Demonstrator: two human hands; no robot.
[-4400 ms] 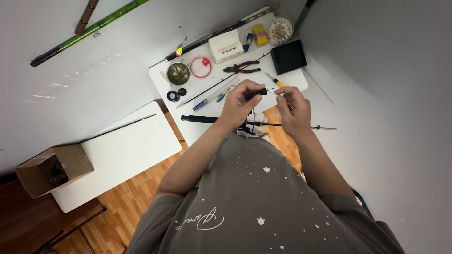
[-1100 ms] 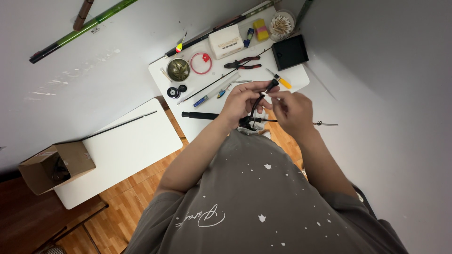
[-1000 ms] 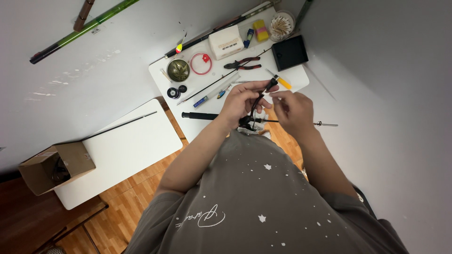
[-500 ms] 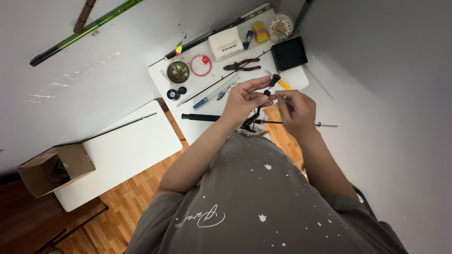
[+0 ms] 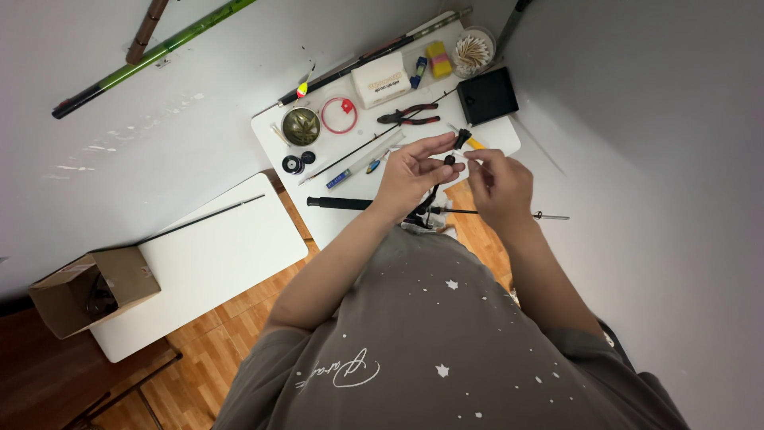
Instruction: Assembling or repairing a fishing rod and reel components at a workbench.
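- My left hand (image 5: 410, 171) pinches a small black part (image 5: 450, 160) at frame centre.
- My right hand (image 5: 500, 181) pinches beside it; what it holds is too small to tell.
- White rectangular box (image 5: 380, 80) and yellow-pink block (image 5: 438, 59) sit top centre; open brown carton (image 5: 91, 288) lower left.

The room is evenly and rather dimly lit, with soft light that seems to come from about 10 o'clock. The white table (image 5: 350, 219) is the brightest area. The grey wall (image 5: 660, 159) darkens towards 3 o'clock. Faint glare streaks mark the wall near 9 o'clock. Shadows are soft. Wide-angle distortion bends the edges; focus is sharp centrally, slightly soft at the corners.
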